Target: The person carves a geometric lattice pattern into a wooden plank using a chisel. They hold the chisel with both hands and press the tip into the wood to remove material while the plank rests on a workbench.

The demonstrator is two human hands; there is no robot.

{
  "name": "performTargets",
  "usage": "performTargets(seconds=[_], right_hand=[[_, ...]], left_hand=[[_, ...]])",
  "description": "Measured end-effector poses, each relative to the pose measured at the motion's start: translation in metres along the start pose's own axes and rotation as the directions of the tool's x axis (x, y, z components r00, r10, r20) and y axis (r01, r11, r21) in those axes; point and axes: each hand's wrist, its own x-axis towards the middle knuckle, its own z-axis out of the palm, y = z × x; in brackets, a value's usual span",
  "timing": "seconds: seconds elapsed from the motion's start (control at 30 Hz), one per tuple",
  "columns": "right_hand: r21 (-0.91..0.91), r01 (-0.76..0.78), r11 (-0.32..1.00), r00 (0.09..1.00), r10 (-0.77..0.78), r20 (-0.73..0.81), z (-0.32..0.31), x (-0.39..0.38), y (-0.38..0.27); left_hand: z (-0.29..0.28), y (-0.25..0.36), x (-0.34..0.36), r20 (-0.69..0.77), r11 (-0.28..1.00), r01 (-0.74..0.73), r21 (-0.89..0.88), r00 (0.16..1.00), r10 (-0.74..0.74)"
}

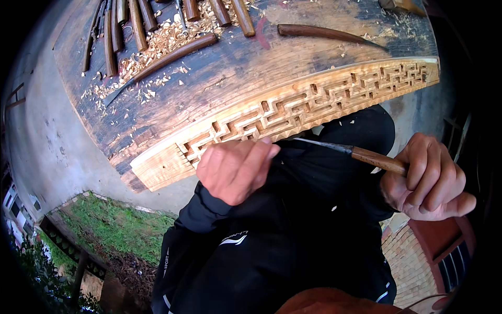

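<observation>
A long pale wooden board (157, 170), carved with a sunken angular lattice pattern, lies slantwise along the table's near edge. My left hand (235, 170) rests with curled fingers against its near edge, covering part of the carving; whatever those fingers hold, if anything, is hidden. In my right hand (429, 180) is the wooden handle of a carving chisel (374, 157), gripped from behind. Its thin metal blade points left, the tip close to the board's near edge and a little right of my left fingers. Whether that tip touches wood I cannot tell.
On the worn wooden table (225, 78), several wood-handled carving tools (137, 26) lie among wood shavings (164, 36) at the far left. One loose tool (172, 55) sits nearer, and another tool (319, 32) lies beyond the board. Grass (112, 225) shows at lower left.
</observation>
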Motion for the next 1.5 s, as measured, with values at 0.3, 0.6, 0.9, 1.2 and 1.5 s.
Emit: performTargets(seconds=[0.3,0.6,0.9,1.2,1.5], right_hand=[[-0.068,0.032,0.997,0.922,-0.003,0.388,0.038,0.048,0.048],[-0.214,-0.003,0.977,0.946,0.072,0.316,0.059,0.041,0.068],[-0.244,-0.075,0.967,0.965,0.132,0.228,0.060,0.041,0.074],[-0.342,-0.170,0.924,0.925,0.270,0.269,0.058,0.053,0.081],[-0.418,-0.049,0.907,0.895,0.226,0.385,0.072,0.039,0.087]], left_hand=[[0.048,0.009,0.019,-0.098,0.908,-0.134,-0.396,0.990,0.103],[0.052,0.004,0.016,-0.136,0.930,-0.076,-0.359,0.990,0.029],[0.061,0.001,0.009,-0.206,0.941,-0.093,-0.325,0.978,0.025],[0.064,0.002,0.009,-0.252,0.942,-0.069,-0.329,0.968,-0.018],[0.066,0.004,0.005,-0.291,0.926,-0.063,-0.373,0.955,-0.052]])
